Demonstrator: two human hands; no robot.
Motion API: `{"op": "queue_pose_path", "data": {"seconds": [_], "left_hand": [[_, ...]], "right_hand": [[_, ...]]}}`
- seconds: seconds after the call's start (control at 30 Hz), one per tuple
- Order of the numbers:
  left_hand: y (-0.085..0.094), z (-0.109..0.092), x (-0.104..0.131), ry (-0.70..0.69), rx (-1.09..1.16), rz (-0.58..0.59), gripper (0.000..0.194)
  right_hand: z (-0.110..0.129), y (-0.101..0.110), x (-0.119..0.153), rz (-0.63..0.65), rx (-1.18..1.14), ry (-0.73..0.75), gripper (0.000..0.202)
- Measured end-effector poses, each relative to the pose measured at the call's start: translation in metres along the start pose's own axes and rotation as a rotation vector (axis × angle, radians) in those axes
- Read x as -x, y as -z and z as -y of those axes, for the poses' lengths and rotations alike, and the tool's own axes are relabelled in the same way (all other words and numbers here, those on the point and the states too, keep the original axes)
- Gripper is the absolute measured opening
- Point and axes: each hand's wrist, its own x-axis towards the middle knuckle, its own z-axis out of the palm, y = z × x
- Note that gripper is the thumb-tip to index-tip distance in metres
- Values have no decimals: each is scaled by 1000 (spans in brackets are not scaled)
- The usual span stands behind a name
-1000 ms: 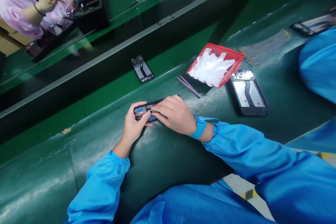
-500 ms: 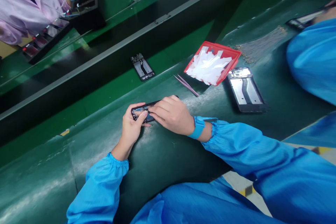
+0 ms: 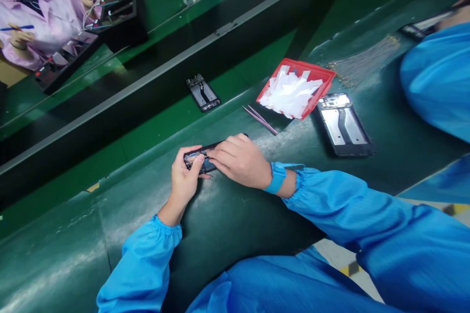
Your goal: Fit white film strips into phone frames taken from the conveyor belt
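Observation:
An open phone frame [image 3: 210,150] with bare inner parts rests in my left hand [image 3: 186,172], whose thumb presses on its inside near the left end. My right hand [image 3: 240,160], with a blue wrist strap [image 3: 276,178], is bent over the other half of this phone. Its fingertips are pinched together at the phone's middle; what is between them is hidden. Beyond my right hand lie pink tweezers [image 3: 260,120] on the green mat [image 3: 235,225].
A red tray [image 3: 323,93] of white strips stands beyond the tweezers. Another phone frame [image 3: 343,127] lies to the right, a third [image 3: 203,93] on the green strip ahead. Thin cables [image 3: 363,61] lie behind the tray. A blue-sleeved arm [image 3: 440,73] is at right; a pink-clad co-worker [image 3: 55,0] sits opposite.
My hands keep almost the same pose on the phone. The phone on the green strip sits slightly further right. Opposite, the co-worker's hand with a blue stick-like tool has come into view.

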Motion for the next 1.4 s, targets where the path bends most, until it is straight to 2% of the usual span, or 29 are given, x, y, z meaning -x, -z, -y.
{"op": "queue_pose_path", "data": {"seconds": [0.1, 0.17, 0.27, 0.37, 0.47, 0.73, 0.9, 1.1, 1.4], "left_hand": [[6, -2, -5, -22, -38, -89, 48], [12, -2, -11, -53, -45, -145, 50], [17, 1, -17, -107, -63, -181, 50], [16, 1, -16, -120, -91, -176, 51], [13, 0, -14, -127, -112, -174, 52], [10, 4, -8, -189, -135, -150, 47], [1, 8, 2, -248, -211, -123, 41], [-13, 11, 10, -347, -357, -178, 38], [-13, 17, 12, -461, -520, -197, 35]], "right_hand": [[-3, 1, -2, -30, -106, -49, 17], [-10, 1, -4, -102, -177, -148, 18], [-25, -1, -6, -167, -187, -330, 30], [-39, -6, -7, -85, -179, -441, 43], [-46, -10, -6, -11, -247, -506, 45], [-45, -11, -7, -37, -294, -523, 46], [-36, -13, -9, -74, -295, -525, 59], [-18, -12, -12, -65, -302, -603, 75], [-3, -12, -12, -88, -346, -630, 70]]}}
